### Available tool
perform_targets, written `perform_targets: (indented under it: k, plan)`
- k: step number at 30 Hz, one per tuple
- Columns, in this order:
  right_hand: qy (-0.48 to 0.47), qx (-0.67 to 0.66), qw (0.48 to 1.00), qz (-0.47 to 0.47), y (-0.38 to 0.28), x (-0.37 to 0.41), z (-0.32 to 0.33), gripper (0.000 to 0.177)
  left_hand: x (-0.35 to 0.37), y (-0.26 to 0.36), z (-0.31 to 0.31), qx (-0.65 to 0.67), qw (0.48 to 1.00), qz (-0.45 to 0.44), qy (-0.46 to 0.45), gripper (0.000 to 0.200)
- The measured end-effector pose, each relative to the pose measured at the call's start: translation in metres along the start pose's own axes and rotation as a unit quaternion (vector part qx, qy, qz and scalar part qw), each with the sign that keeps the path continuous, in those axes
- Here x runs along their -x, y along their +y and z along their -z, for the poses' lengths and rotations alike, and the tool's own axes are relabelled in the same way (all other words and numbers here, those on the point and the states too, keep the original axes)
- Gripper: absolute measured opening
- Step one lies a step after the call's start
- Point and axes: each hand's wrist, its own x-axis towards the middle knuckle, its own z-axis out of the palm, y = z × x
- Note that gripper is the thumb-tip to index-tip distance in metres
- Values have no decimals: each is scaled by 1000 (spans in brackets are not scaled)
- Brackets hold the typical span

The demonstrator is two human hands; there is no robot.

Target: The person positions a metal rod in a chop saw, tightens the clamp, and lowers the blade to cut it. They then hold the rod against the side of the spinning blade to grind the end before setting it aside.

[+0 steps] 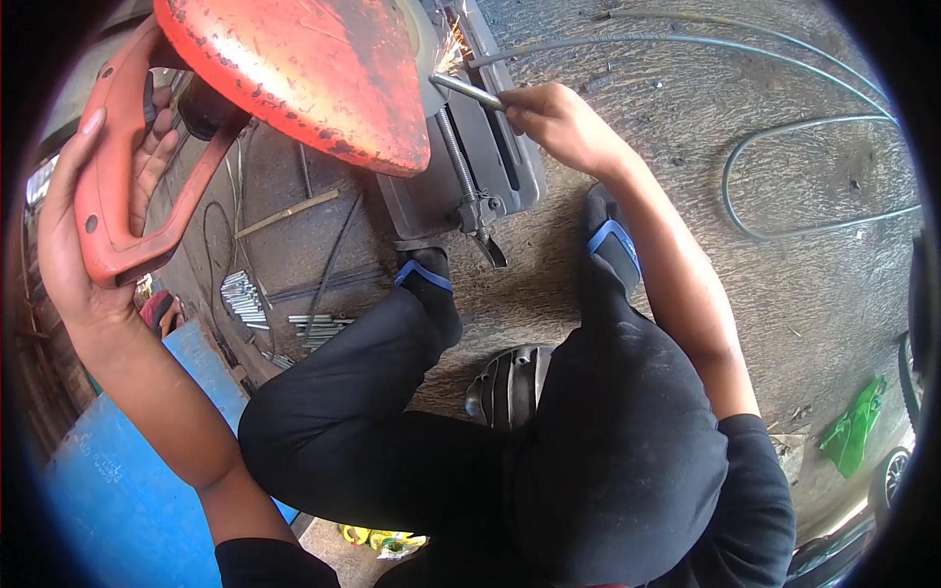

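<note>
My left hand (67,250) is wrapped round the red handle (106,186) of a chop saw, whose worn red guard (304,73) covers much of the cutting disc (424,49). My right hand (564,122) grips a short metal rod (470,92), its far end at the edge of the disc. Orange sparks (452,47) fly beside that end. Below the rod are the saw's grey base (524,171) and a threaded clamp screw (453,152) with a crank (490,245). The guard hides part of the disc and base.
Short metal pieces lie in two piles, one upright in view (244,300) and one beside my foot (321,329). Long rods (328,279) and a wooden stick (287,214) lie nearby. A bent rod or cable (725,186) loops at right. A blue panel (127,461) stands at left.
</note>
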Motion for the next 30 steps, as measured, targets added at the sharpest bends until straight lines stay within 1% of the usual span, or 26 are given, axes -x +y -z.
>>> perform_targets:
  k: [1,9,12,14,16,17,19,20,21,22,23,25,26,30]
  plan:
    - [12,17,1000,12,-1,0,0,32,0,0,1,3,1000,0,6,45]
    - [48,45,998,7,-6,5,-5,32,1,1,0,-1,1000,-6,17,46]
    - [60,48,997,3,-9,7,-6,32,3,2,-3,13,1000,10,7,45]
    - [64,46,997,-2,-11,7,-6,32,3,1,-5,13,999,4,41,46]
    - [92,88,991,43,-9,8,-9,31,3,1,-5,16,999,3,43,45]
    - [92,88,991,43,-8,9,-10,31,2,2,-5,18,999,2,44,45]
    - [130,72,987,64,-8,11,-12,30,0,2,4,8,999,7,43,44]
    - [130,72,987,64,-8,14,-14,30,-1,2,6,-3,999,13,41,43]
    - [137,23,990,16,-9,16,-16,28,-1,1,4,-3,999,12,41,43]
    - [141,-26,989,-30,-10,16,-17,26,-1,0,-1,1,999,-7,47,43]
    - [140,-26,989,-30,-11,15,-13,26,0,-1,-4,4,998,-25,53,43]
    - [48,-23,993,-101,-16,13,0,25,-1,-1,4,-2,999,-20,46,43]
    - [56,-15,995,-77,-13,12,-1,25,-1,0,6,-8,999,-16,37,43]
    - [43,-54,994,-90,-12,8,2,25,0,-1,5,-3,999,-23,32,43]
